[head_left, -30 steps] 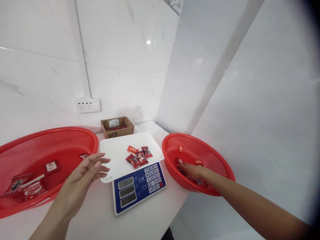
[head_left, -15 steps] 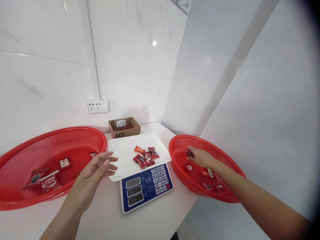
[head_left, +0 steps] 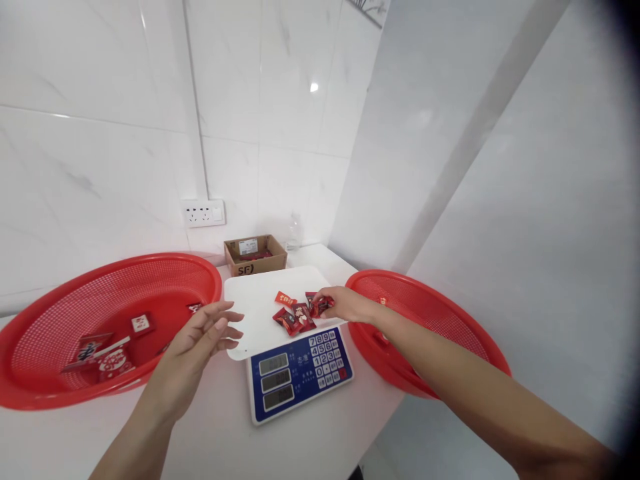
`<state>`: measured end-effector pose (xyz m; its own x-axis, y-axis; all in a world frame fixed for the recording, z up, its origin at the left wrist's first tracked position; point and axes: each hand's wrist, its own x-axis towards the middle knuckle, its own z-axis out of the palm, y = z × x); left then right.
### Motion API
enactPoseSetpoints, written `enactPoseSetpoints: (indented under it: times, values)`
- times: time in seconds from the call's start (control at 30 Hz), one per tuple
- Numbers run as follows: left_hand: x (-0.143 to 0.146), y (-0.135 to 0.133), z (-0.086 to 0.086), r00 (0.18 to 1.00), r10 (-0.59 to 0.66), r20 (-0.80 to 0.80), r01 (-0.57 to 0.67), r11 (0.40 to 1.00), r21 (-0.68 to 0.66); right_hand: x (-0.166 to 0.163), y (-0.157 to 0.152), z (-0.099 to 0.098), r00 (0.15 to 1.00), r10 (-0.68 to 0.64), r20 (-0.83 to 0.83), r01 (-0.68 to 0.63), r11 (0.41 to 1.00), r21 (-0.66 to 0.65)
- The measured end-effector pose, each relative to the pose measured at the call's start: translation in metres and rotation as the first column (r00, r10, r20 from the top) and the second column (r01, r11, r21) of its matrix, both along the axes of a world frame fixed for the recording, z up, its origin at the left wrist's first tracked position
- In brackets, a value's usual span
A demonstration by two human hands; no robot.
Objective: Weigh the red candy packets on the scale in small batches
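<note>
Over the right part of the white scale tray (head_left: 255, 300), my right hand (head_left: 345, 303) is closed on a small red-wrapped packet (head_left: 324, 306). Beside its fingertips lie several similar red packets (head_left: 303, 316) on the tray. My left hand (head_left: 197, 340) is open, fingers spread, at the tray's left edge with nothing in it. In front of the tray is the blue panel of the digital scale (head_left: 300, 373), with its displays and number keys. My right forearm hides part of the right red basket (head_left: 425, 293).
A large red mesh basket (head_left: 45, 320) with several red packets stands on the left. Behind the tray is a small cardboard box (head_left: 255, 267) with red contents, and a clear bottle (head_left: 294, 232) by the wall. A socket plate (head_left: 204, 213) is on the tiled wall.
My right hand has moved left from inside the right basket to the scale tray, carrying a red packet. My left hand stays open by the tray. The view has shifted slightly.
</note>
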<state>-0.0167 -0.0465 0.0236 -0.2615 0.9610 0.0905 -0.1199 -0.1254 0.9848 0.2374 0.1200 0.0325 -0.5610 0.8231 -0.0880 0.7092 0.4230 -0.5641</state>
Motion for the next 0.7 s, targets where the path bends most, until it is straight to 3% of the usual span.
enactPoseSetpoints:
  times: [0.13,0.47,0.7]
  values:
    - [-0.001,-0.001,0.0,1.0,-0.001,-0.001,0.001,1.0,0.001,0.0,0.003,0.002,0.998,-0.06,0.033,0.057,0.995,0.085]
    - [-0.002,0.0,-0.001,1.0,-0.012,-0.011,0.012,1.0,0.007,-0.017,0.003,-0.003,0.995,-0.063,0.077,0.043,0.97,0.237]
    - [0.0,-0.001,0.001,0.999,-0.032,-0.013,0.032,0.999,-0.005,-0.055,0.003,-0.012,0.982,0.13,0.134,-0.166,0.936,0.311]
